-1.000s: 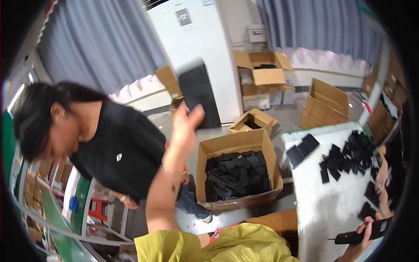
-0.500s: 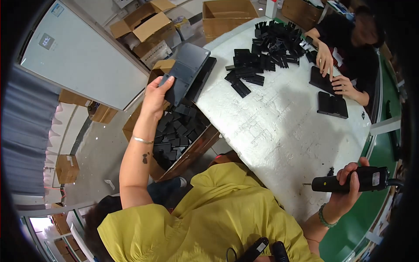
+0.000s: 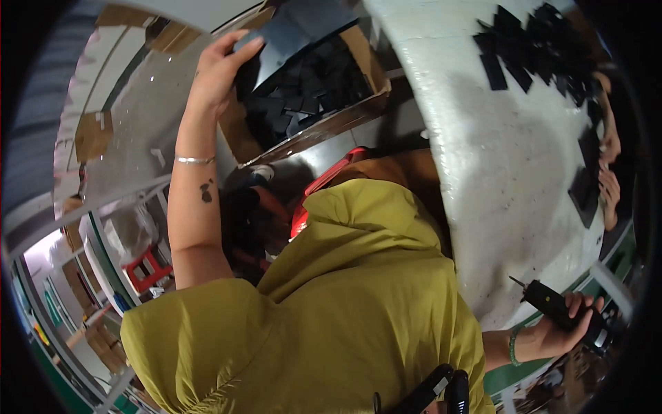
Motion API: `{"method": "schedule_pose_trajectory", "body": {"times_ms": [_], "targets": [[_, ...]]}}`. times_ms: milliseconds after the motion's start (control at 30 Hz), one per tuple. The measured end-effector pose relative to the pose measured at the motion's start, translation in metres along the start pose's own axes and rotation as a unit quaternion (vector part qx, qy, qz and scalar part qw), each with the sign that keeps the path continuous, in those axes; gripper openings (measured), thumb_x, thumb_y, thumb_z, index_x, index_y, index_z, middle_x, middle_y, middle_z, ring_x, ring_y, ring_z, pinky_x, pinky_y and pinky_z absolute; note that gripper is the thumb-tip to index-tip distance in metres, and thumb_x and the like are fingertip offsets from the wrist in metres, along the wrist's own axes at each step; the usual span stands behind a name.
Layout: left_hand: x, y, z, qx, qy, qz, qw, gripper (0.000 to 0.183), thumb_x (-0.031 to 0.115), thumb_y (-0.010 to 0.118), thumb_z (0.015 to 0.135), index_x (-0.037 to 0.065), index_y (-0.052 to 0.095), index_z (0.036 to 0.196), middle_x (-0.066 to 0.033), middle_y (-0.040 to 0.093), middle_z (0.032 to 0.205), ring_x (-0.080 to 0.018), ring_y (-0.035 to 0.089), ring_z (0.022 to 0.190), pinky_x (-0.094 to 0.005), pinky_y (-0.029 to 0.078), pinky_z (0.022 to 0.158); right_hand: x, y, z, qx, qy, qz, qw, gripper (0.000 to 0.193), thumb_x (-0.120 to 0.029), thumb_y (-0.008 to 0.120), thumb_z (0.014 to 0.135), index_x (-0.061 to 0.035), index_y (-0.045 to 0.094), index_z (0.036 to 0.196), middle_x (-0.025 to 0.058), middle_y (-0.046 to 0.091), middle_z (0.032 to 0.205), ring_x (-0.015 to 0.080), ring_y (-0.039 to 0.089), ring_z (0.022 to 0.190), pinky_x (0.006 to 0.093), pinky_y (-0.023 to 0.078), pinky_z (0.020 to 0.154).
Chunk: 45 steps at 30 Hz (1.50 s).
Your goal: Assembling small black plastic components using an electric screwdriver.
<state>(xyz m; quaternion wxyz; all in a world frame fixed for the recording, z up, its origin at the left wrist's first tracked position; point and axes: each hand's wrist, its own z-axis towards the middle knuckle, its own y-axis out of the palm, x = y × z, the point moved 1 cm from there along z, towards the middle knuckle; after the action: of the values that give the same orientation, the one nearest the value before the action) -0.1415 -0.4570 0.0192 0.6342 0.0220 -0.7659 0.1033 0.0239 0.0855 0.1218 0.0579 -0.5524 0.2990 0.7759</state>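
My left hand [image 3: 219, 69] is closed on the edge of a dark grey flat plastic casing [image 3: 293, 31], arm stretched out at the upper left. The casing is tilted over an open cardboard box [image 3: 372, 103], and the top of the picture cuts off part of it. Inside the box lie many loose black rectangular pieces [image 3: 310, 86]. At the lower right, my right hand [image 3: 569, 328] wraps round a black electric screwdriver [image 3: 552, 305], its thin bit pointing up and left near the white table's edge.
On the white table [image 3: 496, 186] a heap of black plastic parts [image 3: 545, 45] lies at the far right. Beyond the right edge a co-worker's hands [image 3: 608, 186] touch a black flat casing [image 3: 585, 196]. A red stool [image 3: 331, 176] stands between table and box.
The view has turned, so the table sits further right. My left hand still holds the casing, now above the box. The screwdriver in my right hand has tipped, its bit now angled upward.
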Motion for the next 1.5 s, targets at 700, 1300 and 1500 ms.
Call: {"method": "schedule_pose_trajectory", "body": {"times_ms": [700, 1300, 1500], "targets": [[0.089, 0.395, -0.036, -0.443, 0.495, 0.118, 0.738, 0.034, 0.024, 0.068, 0.078, -0.003, 0.062, 0.098, -0.0159, 0.061, 0.094, -0.0318, 0.056, 0.092, -0.0350, 0.045, 0.081, -0.024, 0.030, -0.057, 0.159, -0.077, -0.099, 0.979, 0.042, -0.006, 0.061, 0.073, 0.0017, 0.043, 0.110, 0.0035, 0.048, 0.068, 0.0117, 0.046, 0.052, 0.0258, 0.040, 0.052], [0.070, 0.540, -0.009, -0.434, 0.634, 0.317, 0.556, 0.063, 0.041, 0.065, 0.079, 0.017, 0.045, 0.133, -0.0225, 0.055, 0.119, -0.0332, 0.052, 0.109, -0.0347, 0.038, 0.095, -0.131, -0.048, -0.195, 0.363, -0.222, -0.300, 0.854, 0.017, -0.012, 0.065, 0.077, -0.0019, 0.059, 0.089, 0.0003, 0.052, 0.065, 0.0076, 0.051, 0.054, 0.0224, 0.043, 0.052], [0.062, 0.506, -0.016, -0.639, 0.440, 0.240, 0.584, 0.062, 0.027, 0.065, 0.083, 0.005, 0.041, 0.135, -0.0159, 0.049, 0.129, -0.0202, 0.047, 0.112, -0.0311, 0.034, 0.100, -0.094, -0.063, -0.195, 0.449, -0.295, -0.302, 0.788, 0.031, -0.013, 0.067, 0.072, 0.0055, 0.062, 0.096, 0.0102, 0.064, 0.075, 0.0172, 0.061, 0.070, 0.0272, 0.048, 0.066]]}}
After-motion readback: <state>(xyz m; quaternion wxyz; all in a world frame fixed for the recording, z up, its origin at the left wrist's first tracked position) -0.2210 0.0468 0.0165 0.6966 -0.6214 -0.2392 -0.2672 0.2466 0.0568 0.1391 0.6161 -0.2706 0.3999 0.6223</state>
